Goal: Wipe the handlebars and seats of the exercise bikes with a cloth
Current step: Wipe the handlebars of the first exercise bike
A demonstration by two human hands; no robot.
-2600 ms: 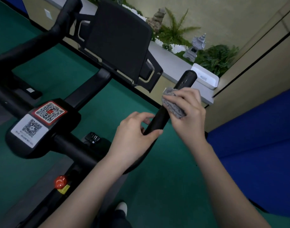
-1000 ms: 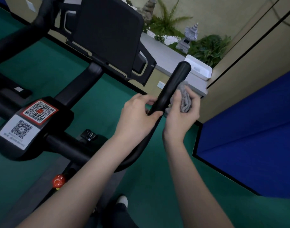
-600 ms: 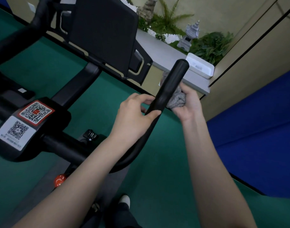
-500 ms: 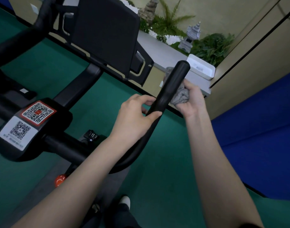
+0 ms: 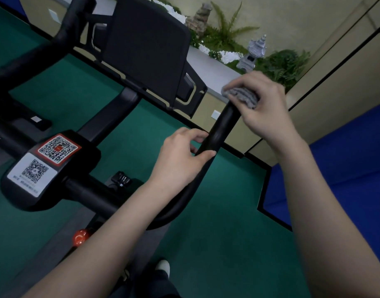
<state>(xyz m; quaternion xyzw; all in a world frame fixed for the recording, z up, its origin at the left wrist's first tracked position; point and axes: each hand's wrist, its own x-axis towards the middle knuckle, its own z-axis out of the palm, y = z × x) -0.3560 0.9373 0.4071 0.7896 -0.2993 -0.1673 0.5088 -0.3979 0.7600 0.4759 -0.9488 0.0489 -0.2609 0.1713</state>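
A black exercise bike handlebar (image 5: 219,132) curves up from the centre toward the upper right. My left hand (image 5: 180,160) grips it at mid-length, fingers and thumb curled round the bar. My right hand (image 5: 264,106) holds a grey cloth (image 5: 241,95) wrapped over the bar's upper tip, which is hidden under the cloth. The bike's black screen (image 5: 146,44) stands behind, and the left handlebar (image 5: 62,37) rises at the upper left. No seat is in view.
A console block with two QR-code stickers (image 5: 47,160) sits at the left, with a red knob (image 5: 81,236) below it. Green floor lies all around. A ledge with plants and a stone lantern (image 5: 252,54) runs along the back; blue mats (image 5: 346,168) are at the right.
My right hand has moved the cloth from the underside of the bar, up over the tip, so it now covers the end from above. My left hand has kept its grip.
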